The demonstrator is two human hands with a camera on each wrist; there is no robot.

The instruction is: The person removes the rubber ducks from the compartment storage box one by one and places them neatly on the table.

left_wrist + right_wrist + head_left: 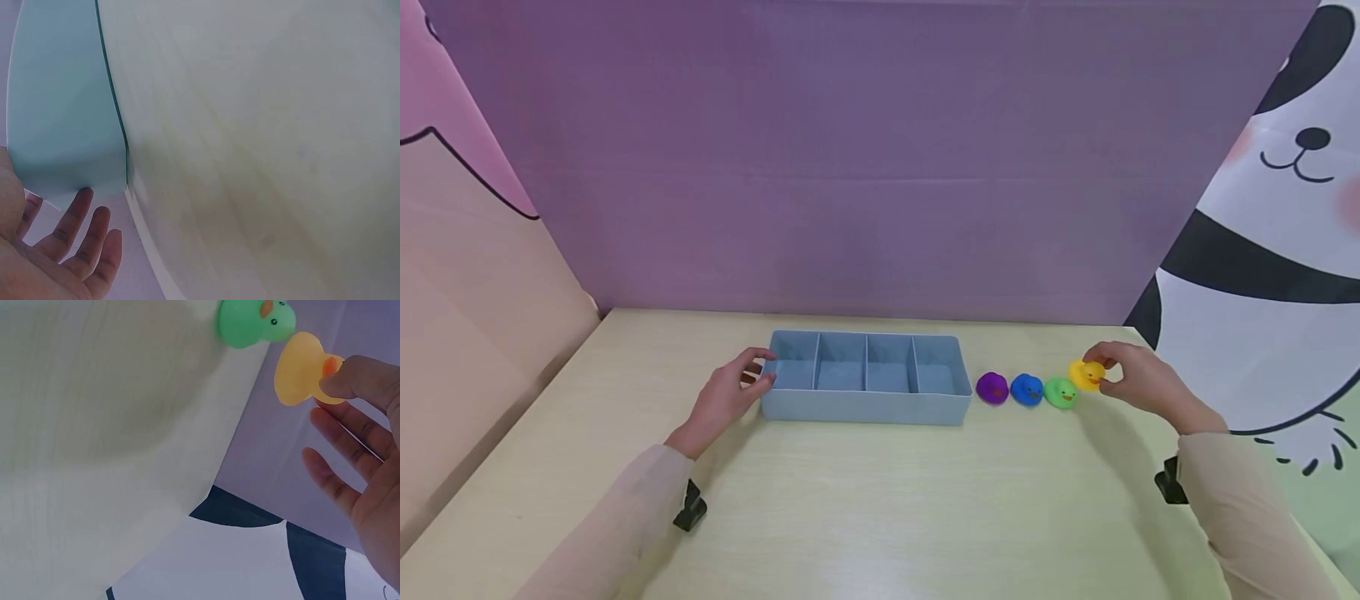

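Observation:
A grey-blue box with several compartments [865,408] lies lengthwise on the table. At its left end, my left hand [727,400] holds the box, thumb and index finger at the rim; the left wrist view has a fingertip against the end wall [69,169]. Over on the right, my right hand [1138,383] pinches a yellow rubber duck [1084,375] between thumb and fingers. That duck sits just beside a green rubber duck [1061,393], which also shows in the right wrist view. A blue duck [1027,390] and a purple duck [992,388] continue the row toward the box.
The pale wooden table [880,508] ends at a purple backdrop [880,167]. To the right hangs a panda-printed cloth [1285,258], and a pink and beige panel [475,275] borders the left side.

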